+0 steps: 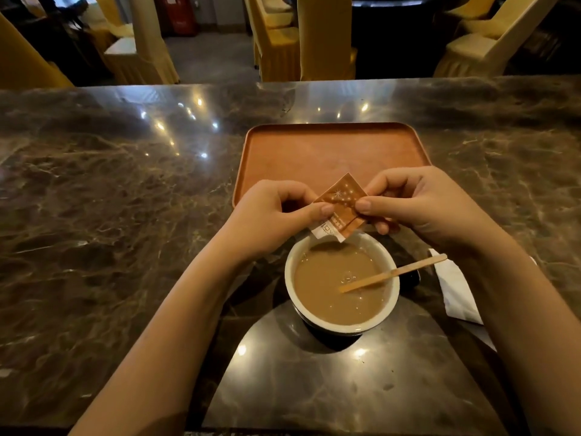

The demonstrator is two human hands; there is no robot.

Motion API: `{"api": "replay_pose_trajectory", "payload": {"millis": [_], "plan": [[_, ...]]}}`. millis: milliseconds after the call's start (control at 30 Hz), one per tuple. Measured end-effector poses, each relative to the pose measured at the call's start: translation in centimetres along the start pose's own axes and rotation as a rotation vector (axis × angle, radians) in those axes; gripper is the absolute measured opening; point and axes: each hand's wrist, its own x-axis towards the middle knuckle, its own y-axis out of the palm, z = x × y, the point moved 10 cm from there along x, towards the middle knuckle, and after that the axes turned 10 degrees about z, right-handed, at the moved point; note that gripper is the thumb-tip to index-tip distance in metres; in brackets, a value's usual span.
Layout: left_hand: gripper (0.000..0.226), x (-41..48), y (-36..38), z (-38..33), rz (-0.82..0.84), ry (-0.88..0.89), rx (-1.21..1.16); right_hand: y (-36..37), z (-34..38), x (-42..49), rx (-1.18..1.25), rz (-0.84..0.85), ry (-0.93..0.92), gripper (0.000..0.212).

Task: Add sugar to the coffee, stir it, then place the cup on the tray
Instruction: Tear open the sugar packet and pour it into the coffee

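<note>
A white-rimmed cup (341, 326) full of light brown coffee stands on the dark marble counter in front of me. A wooden stir stick (393, 273) leans in it, its upper end over the right rim. Just above the cup's far rim, my left hand (270, 215) and my right hand (421, 202) both pinch a small brown and white sugar packet (341, 204), tilted with its white end pointing down toward the coffee. An orange-brown tray (330, 152) lies bare beyond the hands.
A white paper napkin or wrapper (456, 291) lies on the marble counter (125, 199) right of the cup, partly under my right forearm. Beyond the counter's far edge stand several chairs with yellow covers (323, 39).
</note>
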Motion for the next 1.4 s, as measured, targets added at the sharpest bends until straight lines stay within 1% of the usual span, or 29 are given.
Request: {"api": "replay_pose_trajectory", "payload": {"millis": [200,300,433,533,733,933,1100,1267,1400], "plan": [[0.017,0.0,0.1,-0.7,0.002,0.037,0.01,-0.5,0.3,-0.4,-0.045,-0.06,-0.011,0.005],[0.018,-0.1,0.2,-1.1,0.015,0.061,0.031,-0.6,0.4,-0.5,-0.049,-0.078,-0.014,0.011],[0.018,-0.2,0.2,-1.3,0.01,0.074,0.048,0.0,0.4,-0.5,-0.028,-0.028,-0.006,0.019],[0.016,-0.1,0.4,-1.2,0.002,0.07,0.043,0.1,0.6,-0.6,-0.052,-0.016,-0.013,0.017],[0.019,-0.1,0.8,-1.1,0.009,0.067,0.057,-0.3,0.8,-0.8,-0.142,-0.07,-0.028,0.017],[0.017,-0.1,0.8,-1.3,0.0,0.074,0.056,-0.3,1.0,-1.1,-0.134,-0.073,-0.043,0.012],[0.017,-0.2,0.7,-1.3,-0.005,0.073,0.069,-0.5,0.9,-1.0,-0.159,-0.102,-0.044,0.016],[0.015,-0.1,0.5,-1.3,-0.026,0.062,0.081,-0.2,1.3,-1.1,-0.162,-0.08,-0.061,0.016],[0.013,-0.2,0.8,-1.6,0.002,0.073,0.055,-0.5,1.3,-1.1,-0.16,-0.114,-0.067,0.015]]}}
